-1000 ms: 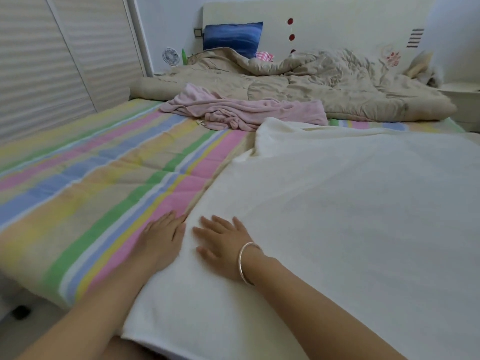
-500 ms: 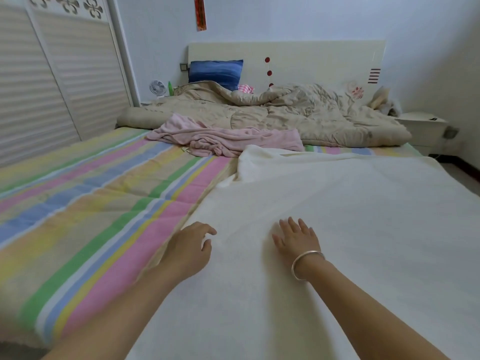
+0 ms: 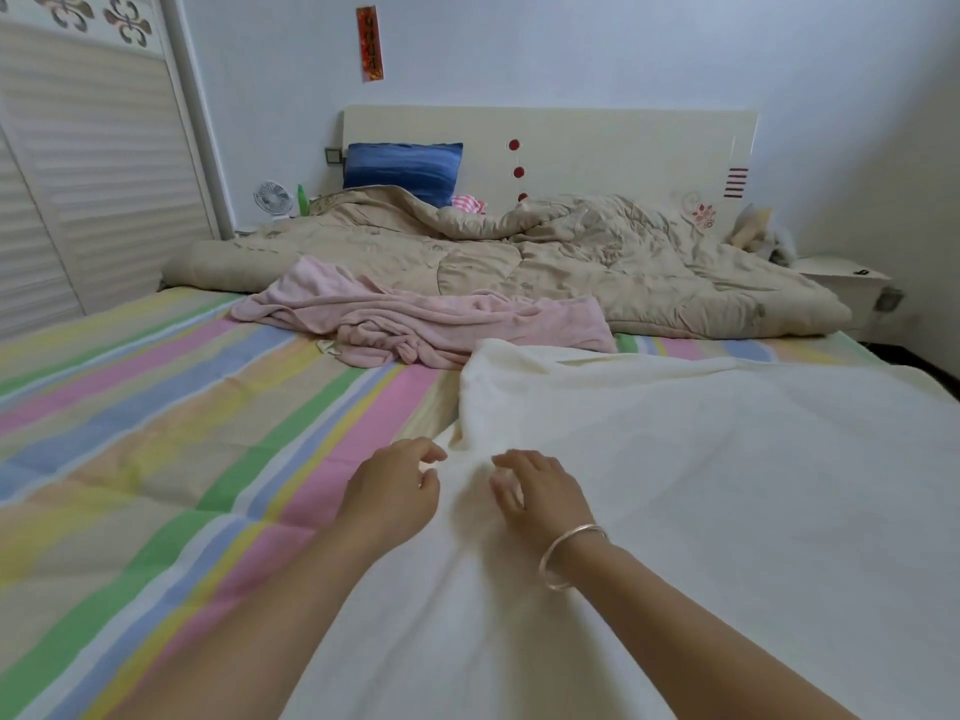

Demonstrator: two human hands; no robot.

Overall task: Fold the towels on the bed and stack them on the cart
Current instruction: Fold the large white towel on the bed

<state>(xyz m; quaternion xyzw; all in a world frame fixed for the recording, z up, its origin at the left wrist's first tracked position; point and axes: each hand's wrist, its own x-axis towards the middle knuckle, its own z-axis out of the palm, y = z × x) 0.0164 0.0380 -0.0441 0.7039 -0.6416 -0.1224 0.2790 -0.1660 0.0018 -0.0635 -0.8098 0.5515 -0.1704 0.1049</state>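
A large white towel [image 3: 701, 511] lies spread over the right half of the bed, its left edge running up the middle. My left hand [image 3: 395, 488] hovers at that left edge with fingers loosely curved, the thumb apart from them and the towel's edge between. My right hand [image 3: 537, 493], with a bracelet on the wrist, rests on the towel just to the right, fingers bent and blurred. The cloth shows a soft crease between the two hands. A crumpled pink towel [image 3: 415, 319] lies further up the bed. No cart is in view.
The striped bedsheet [image 3: 182, 418] shows on the left half. A beige quilt [image 3: 545, 262] and a blue pillow [image 3: 402, 168] lie by the headboard. Slatted wardrobe doors [image 3: 88, 189] stand on the left, and a white nightstand [image 3: 847, 283] is at the far right.
Both hands have slid forward along the white towel's left edge. My right hand has moved left, closer to my left hand, and its fingers have bent. The view has tilted up.
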